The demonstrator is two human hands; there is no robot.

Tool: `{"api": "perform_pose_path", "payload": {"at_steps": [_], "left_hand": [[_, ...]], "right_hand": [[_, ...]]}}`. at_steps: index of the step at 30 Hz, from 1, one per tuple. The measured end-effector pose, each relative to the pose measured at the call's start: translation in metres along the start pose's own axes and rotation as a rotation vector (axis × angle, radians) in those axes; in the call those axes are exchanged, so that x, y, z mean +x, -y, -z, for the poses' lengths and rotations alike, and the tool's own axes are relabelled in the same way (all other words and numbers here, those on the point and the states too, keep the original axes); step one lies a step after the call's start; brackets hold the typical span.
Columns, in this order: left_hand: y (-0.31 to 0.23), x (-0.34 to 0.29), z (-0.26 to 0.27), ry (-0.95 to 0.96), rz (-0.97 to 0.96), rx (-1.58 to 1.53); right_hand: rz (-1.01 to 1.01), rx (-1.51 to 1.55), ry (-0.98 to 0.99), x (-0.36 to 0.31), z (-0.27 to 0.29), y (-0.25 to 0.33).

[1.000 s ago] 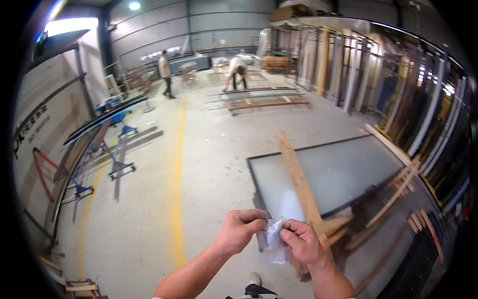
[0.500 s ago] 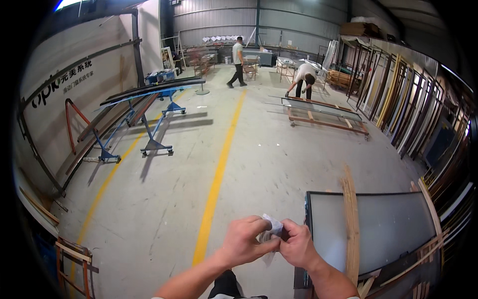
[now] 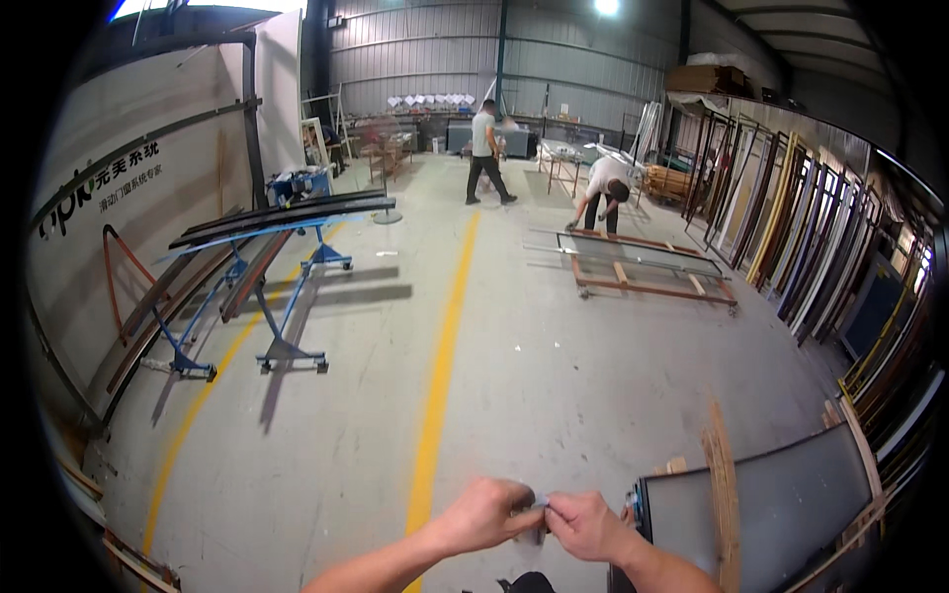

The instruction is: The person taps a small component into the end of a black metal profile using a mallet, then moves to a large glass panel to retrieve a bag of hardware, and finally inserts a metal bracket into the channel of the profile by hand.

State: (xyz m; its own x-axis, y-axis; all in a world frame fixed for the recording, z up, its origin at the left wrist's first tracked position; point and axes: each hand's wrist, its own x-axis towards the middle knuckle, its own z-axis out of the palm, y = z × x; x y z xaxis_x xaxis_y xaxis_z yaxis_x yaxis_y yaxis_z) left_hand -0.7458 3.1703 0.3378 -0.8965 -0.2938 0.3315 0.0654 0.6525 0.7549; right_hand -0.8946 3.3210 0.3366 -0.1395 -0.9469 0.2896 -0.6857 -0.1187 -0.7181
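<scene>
My left hand (image 3: pixel 484 516) and my right hand (image 3: pixel 587 524) are close together in front of me, low in the view. Between them is a small crumpled whitish piece (image 3: pixel 540 502), which looks like a thin plastic bag. Both hands pinch it between thumb and fingers, and most of it is hidden behind them. What may be inside it cannot be made out. A dark-framed glass panel (image 3: pixel 801 489) lies to the right of my right hand, with wooden strips (image 3: pixel 722 484) across it.
Blue wheeled stands (image 3: pixel 292 351) carry dark profiles (image 3: pixel 282 219) on the left. A co-worker (image 3: pixel 606 188) bends over a low wheeled rack (image 3: pixel 647 287) ahead; another person (image 3: pixel 484 148) walks farther back. Long frames (image 3: pixel 781 198) lean along the right side. Yellow lines (image 3: pixel 440 385) mark the floor.
The view has tilted up and shifted, so my hands appear lower. Less of the whitish piece shows between my fingers. The walking person has moved right.
</scene>
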Motion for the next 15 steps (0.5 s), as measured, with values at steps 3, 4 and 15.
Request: {"api": "perform_pose_path", "payload": {"at_steps": [3,4,15], "left_hand": [[0.061,0.045,-0.002,0.086,-0.09,0.163],[0.073,0.062,0.001,0.106,-0.097,0.226],[0.199,0.267,0.079,-0.009,0.329,-0.063]], "right_hand": [[0.099,-0.168,-0.108,0.044,-0.003,-0.045],[0.137,-0.228,-0.073,0.063,0.002,-0.059],[0.391,0.103,-0.183,0.299,0.072,-0.212]]}}
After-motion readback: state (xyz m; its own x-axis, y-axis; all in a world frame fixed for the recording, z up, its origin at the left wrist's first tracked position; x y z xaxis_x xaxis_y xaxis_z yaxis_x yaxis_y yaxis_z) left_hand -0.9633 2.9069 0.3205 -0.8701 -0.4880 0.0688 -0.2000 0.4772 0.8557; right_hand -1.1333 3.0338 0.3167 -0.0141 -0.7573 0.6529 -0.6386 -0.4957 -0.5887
